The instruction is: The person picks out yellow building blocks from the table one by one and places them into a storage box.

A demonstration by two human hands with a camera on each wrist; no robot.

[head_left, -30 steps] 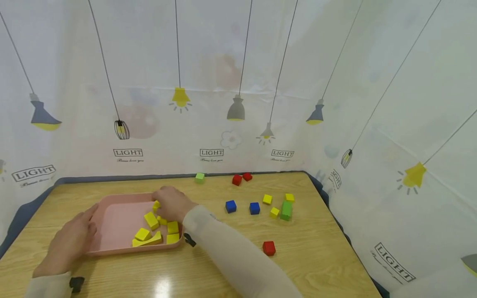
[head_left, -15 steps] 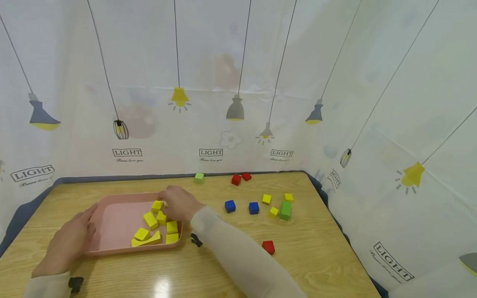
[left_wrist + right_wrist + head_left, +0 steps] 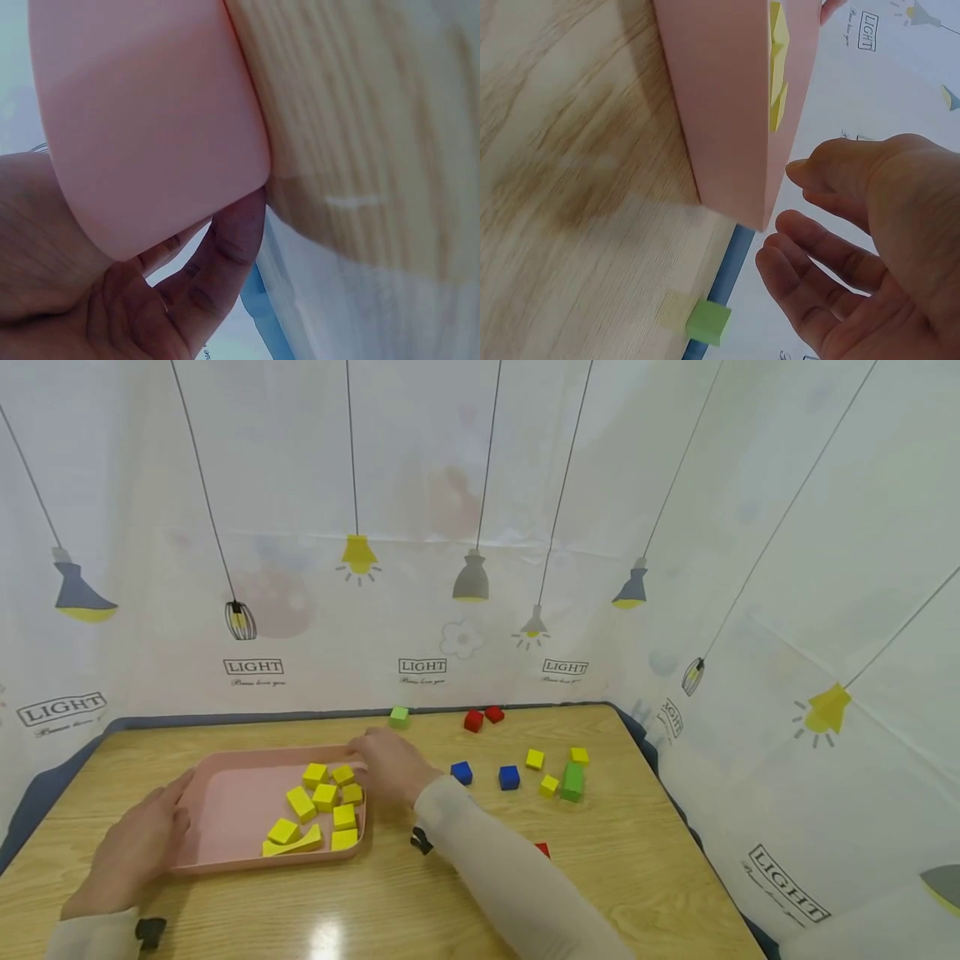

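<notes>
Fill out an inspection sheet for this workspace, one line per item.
Surface: light wood-grain table, showing a bright reflection.
Job's things: pink rectangular tray with rounded corners; yellow blocks of mixed shapes lie inside, toward its right side.
Clutter: light green cube and two red blocks at the back; blue cubes, loose yellow cubes and a green rectangular block right of the tray; another red block partly hidden by the pale right sleeve.
Hands: left hand holds the tray's left side; right hand is by its right back corner, holding nothing.
Cables: nothing seen; lamp cords look printed.
Surroundings: white backdrop printed with lamps and "LIGHT" signs.
</notes>
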